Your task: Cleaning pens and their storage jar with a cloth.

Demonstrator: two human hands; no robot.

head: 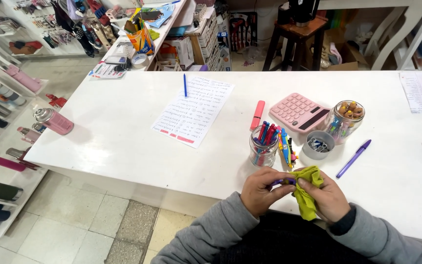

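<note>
A purple pen sits pinched between both hands at the near edge of the white surface, half wrapped in a yellow-green cloth. The left hand has a closed grip on the pen's bare end; the right hand is closed around the cloth, bunching it over the other end. Only a short stretch of purple shows between the fingers, so the wiping looks to be underway, though how much of the barrel is already clean I cannot tell.

Just beyond the grip stands a glass jar of red and blue pens, with a loose bundle of coloured pens beside it. Further out to the right lie a second purple pen, a small grey cup and a jar of pencils; none of these has been picked up. Behind them sit a pink calculator and a coral highlighter, and well out to the left, a handwritten sheet.
</note>
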